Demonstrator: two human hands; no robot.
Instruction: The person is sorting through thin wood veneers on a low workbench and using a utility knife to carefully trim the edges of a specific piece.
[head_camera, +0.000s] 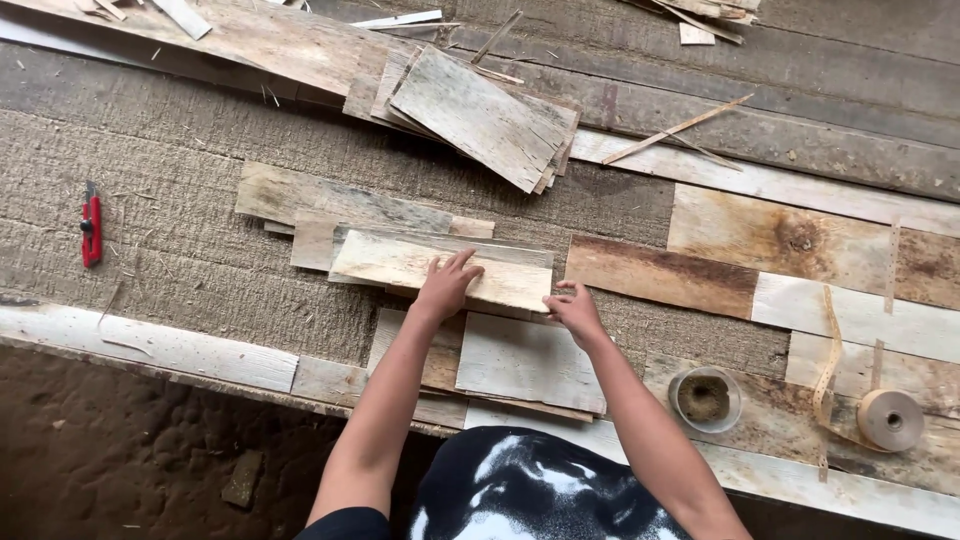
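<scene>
My left hand lies flat, fingers spread, on the pale veneer sheet; it presses rather than clasps, with nothing closed around the wood. My right hand pinches the same sheet at its near right corner, though I cannot tell how far the fingertips curl under the edge. The sheet rests on top of a short pile of like sheets, slightly askew to them.

To do this well, I would judge it best to keep the flat palm light, so the thin wood slides instead of bowing, and let the corner pinch steer it square with the pile beneath.

Just below the grip lie more overlapping sheets. Beyond my fingers, further off, sits a fanned stack of grey sheets. Right of the corner pinch is a brown stained sheet, then a clear round container and a roll of brown paper tape. Far left of the palm lies a red utility knife.

The underside of the held sheet is hidden, so the pile's depth is unclear. My forearms cover part of the lower sheets, and the container's dark contents I cannot make out.
</scene>
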